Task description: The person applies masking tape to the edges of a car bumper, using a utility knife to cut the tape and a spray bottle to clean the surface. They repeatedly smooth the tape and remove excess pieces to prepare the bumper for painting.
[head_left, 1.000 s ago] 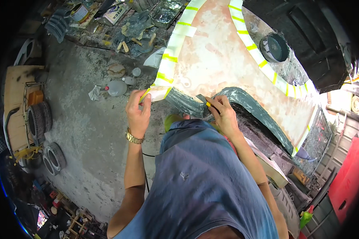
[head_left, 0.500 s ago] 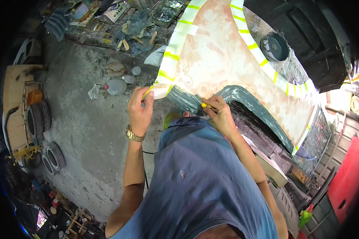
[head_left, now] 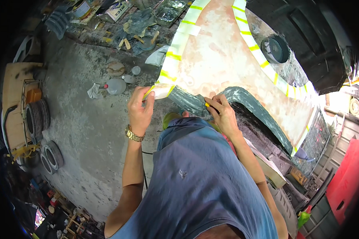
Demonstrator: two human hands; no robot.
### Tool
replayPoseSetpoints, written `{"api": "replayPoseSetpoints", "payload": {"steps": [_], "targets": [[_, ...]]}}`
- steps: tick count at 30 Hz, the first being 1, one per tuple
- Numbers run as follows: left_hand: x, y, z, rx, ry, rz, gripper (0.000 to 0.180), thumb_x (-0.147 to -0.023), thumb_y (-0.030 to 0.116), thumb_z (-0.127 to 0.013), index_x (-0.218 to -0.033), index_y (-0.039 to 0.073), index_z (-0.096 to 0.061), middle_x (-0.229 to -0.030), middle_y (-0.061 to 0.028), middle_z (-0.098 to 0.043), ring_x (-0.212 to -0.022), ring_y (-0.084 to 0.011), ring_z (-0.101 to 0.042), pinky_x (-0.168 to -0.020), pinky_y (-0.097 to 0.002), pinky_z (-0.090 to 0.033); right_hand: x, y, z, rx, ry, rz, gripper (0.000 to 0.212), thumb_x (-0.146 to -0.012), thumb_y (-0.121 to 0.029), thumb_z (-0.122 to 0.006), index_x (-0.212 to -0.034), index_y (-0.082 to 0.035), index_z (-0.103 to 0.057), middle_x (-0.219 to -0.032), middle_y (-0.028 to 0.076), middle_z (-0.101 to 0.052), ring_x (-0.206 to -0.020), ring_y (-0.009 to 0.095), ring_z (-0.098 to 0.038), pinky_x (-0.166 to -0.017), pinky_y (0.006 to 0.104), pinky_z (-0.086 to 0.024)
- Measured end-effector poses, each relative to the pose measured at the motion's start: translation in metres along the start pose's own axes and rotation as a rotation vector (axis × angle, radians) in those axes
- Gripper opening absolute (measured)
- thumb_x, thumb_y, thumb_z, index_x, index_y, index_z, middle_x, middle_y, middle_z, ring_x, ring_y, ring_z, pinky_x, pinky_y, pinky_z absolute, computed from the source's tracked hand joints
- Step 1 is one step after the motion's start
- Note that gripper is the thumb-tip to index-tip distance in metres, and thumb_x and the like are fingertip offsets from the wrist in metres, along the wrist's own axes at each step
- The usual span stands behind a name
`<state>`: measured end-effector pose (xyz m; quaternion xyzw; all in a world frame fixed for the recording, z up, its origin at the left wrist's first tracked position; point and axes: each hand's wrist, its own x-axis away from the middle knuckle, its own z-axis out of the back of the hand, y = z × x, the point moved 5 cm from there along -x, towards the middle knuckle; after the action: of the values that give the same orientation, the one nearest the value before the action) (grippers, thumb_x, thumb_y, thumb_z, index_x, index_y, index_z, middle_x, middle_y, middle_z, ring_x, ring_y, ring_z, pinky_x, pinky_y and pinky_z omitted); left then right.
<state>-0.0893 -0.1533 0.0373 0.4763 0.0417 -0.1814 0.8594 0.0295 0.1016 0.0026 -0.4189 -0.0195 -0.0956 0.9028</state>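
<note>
A large curved body panel (head_left: 215,51), pale with pinkish patches, spreads out ahead of me. White masking paper (head_left: 174,63), crossed by yellow tape strips, lines its edges. At the panel's near left corner my left hand (head_left: 143,106) pinches the end of a white paper piece (head_left: 160,92) between thumb and fingers. Along the near edge runs a dark grey-green band (head_left: 189,99). Over this band, my right hand (head_left: 223,111) has its fingers closed on a small yellow piece of tape (head_left: 207,104), mostly covered by the fingertips.
A dark round bowl (head_left: 275,49) stands beyond the panel's right edge. On the concrete floor to the left are a clear bottle (head_left: 115,86) and several tyres (head_left: 38,115). Cans, flat sticks and trays (head_left: 169,12) clutter the far left. A red panel (head_left: 345,179) leans at right.
My right hand has moved slightly right along the dark band, and less of the yellow tape shows at its fingertips. My left hand keeps its pinch on the paper.
</note>
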Motion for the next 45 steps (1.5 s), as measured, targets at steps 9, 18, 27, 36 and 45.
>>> {"api": "replayPoseSetpoints", "payload": {"steps": [9, 18, 27, 36, 45], "targets": [[0.003, 0.004, -0.007, 0.009, -0.063, -0.016, 0.015, -0.094, 0.007, -0.063, -0.106, -0.003, -0.064, -0.096, -0.0144, -0.065, -0.082, -0.0283, -0.065, -0.069, -0.0361, -0.052, 0.003, 0.002, -0.017, -0.297, -0.115, -0.116, 0.033, -0.087, 0.000, -0.070, -0.119, -0.004, -0.070, -0.101, 0.007, -0.057, -0.080, 0.018, -0.056, -0.070, 0.0296, -0.047], [-0.003, 0.019, -0.009, -0.056, -0.042, -0.161, 0.030, -0.095, 0.003, -0.057, -0.125, 0.000, -0.060, -0.111, -0.0174, -0.062, -0.099, -0.0329, -0.063, -0.084, -0.0396, -0.051, 0.002, -0.006, 0.005, -0.014, 0.064, -0.062, 0.031, -0.088, -0.007, -0.069, -0.119, -0.009, -0.069, -0.104, 0.011, -0.058, -0.085, 0.028, -0.064, -0.074, 0.0394, -0.051], [0.001, 0.015, -0.010, -0.024, -0.108, -0.104, 0.028, -0.096, 0.004, -0.056, -0.124, 0.000, -0.060, -0.109, -0.0164, -0.063, -0.096, -0.0308, -0.063, -0.082, -0.0379, -0.051, -0.005, -0.002, 0.000, 0.028, 0.021, 0.028, 0.029, -0.088, -0.007, -0.069, -0.117, -0.008, -0.071, -0.102, 0.011, -0.058, -0.086, 0.030, -0.064, -0.074, 0.0409, -0.052], [0.001, 0.017, -0.011, -0.006, -0.093, -0.113, 0.027, -0.096, 0.003, -0.056, -0.122, 0.000, -0.061, -0.106, -0.0157, -0.063, -0.093, -0.0307, -0.063, -0.079, -0.0384, -0.051, -0.003, 0.002, -0.013, -0.298, -0.154, -0.156, 0.032, -0.087, -0.003, -0.070, -0.119, -0.007, -0.071, -0.103, 0.008, -0.059, -0.087, 0.022, -0.061, -0.074, 0.0328, -0.050], [0.003, 0.016, -0.011, -0.025, -0.085, -0.109, 0.026, -0.096, 0.004, -0.056, -0.122, 0.001, -0.061, -0.105, -0.0152, -0.063, -0.091, -0.0311, -0.063, -0.079, -0.0393, -0.051, -0.009, -0.005, 0.000, 0.070, -0.002, -0.003, 0.032, -0.087, -0.006, -0.070, -0.119, -0.010, -0.070, -0.105, 0.010, -0.058, -0.089, 0.026, -0.063, -0.076, 0.0368, -0.051]]}}
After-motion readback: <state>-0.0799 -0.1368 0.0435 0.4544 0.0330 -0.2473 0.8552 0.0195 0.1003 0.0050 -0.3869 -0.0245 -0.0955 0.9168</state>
